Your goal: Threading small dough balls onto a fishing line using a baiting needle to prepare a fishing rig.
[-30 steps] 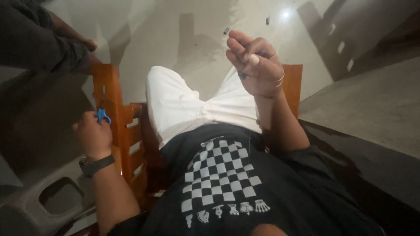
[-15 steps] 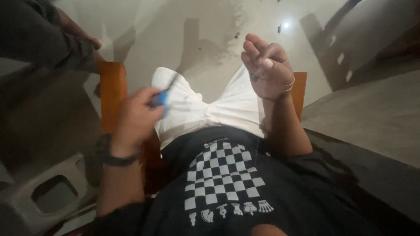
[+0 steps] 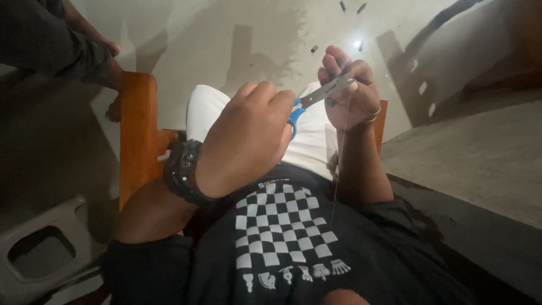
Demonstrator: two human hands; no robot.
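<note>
Left hand: closed around the blue handles of a pair of scissors. A second ago it was out at the far left by the chair arm; now it has swung across the lap to meet the other hand.
Scissors: the grey blades point up and right, their tips at the fingers of the right hand. Whether the blades are parted or closed is too blurred to tell.
Right hand: raised above the lap, fingers pinched together on a fine thread. It has barely shifted over the last second, and two thin bangles sit on its wrist.
Thread: hangs from the pinch straight down past the right forearm towards the black shirt, taut or nearly so. The blade tips lie just beside its upper end; contact cannot be made out.
What the change means: the cutting tool and the thread, well apart a moment ago, are now brought together at the pinch, so the work looks to have reached the cut itself.
Wristwatch: dark band on the left wrist.
Wooden chair: orange-brown arm to the left of the white-trousered lap.
Another person: dark-clad limbs at the far left, apart from the work.
Floor: pale, with small dark scraps lying far off.
</note>
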